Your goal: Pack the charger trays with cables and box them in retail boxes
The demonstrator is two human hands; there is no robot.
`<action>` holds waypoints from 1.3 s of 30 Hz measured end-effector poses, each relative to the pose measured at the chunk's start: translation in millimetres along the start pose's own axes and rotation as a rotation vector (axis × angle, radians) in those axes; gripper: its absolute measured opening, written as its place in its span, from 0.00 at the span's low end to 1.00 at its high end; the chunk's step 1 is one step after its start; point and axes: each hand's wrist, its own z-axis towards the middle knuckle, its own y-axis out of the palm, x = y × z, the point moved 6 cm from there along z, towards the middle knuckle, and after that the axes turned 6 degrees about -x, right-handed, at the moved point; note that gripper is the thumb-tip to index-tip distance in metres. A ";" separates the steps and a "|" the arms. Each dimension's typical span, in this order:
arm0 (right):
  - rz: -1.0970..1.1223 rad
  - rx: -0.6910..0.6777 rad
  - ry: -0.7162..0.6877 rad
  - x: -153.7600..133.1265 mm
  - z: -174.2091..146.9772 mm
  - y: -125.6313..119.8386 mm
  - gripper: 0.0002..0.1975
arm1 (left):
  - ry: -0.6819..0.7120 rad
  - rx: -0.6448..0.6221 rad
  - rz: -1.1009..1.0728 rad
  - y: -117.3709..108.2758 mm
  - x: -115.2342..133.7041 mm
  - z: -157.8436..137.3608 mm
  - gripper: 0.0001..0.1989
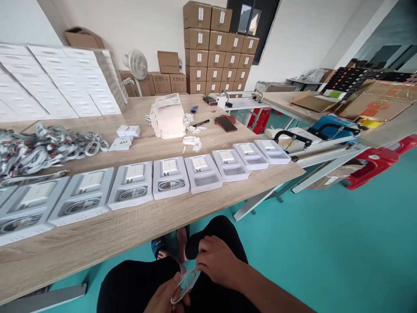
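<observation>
- Head view, read as a clock with twelve at the top: both hands were near six o'clock, low over the dark trousers (130,284) and on the wearer's side of the table (146,221).
- Left hand (167,296): its fingers were closed on the lower end of a looped white cable (186,283).
- Right hand (216,260): it lay toward two o'clock from the left one, fingers curled in and pinching the upper end of that same loop, so the cable stretched between the two, clear of the table.
- Along the table's near edge, a row of white trays (204,188) ran from between eight and nine o'clock, just under the centre, to three o'clock.
- Each tray that showed in full had a white charger (200,163) in its far compartment. The four nearest three o'clock had the floor of the near compartment showing; those toward eight carried coiled cables (171,185) there.
- At nine o'clock a tangled cable pile (48,148) lay on the table, with stacked white boxes (76,82) behind it toward ten.
- A pale stack (169,119) stood at ten o'clock, and a dark phone (226,124) lay at one.
- Beyond the table, brown cartons (197,39) were piled at twelve, a fan (137,64) stood between ten and eleven, and a red stool (368,165) was at three.
</observation>
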 end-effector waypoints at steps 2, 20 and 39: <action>-0.015 -0.018 0.079 -2.1 3.5 5.6 0.08 | 0.007 0.036 0.015 -0.7 -5.9 3.6 0.30; 1.066 0.157 0.412 6.0 14.2 74.4 0.12 | 0.149 -0.072 -0.364 2.2 -15.4 13.7 0.21; 0.561 0.131 0.171 -0.6 14.3 43.6 0.09 | 0.172 -0.019 0.299 -22.1 2.9 2.9 0.21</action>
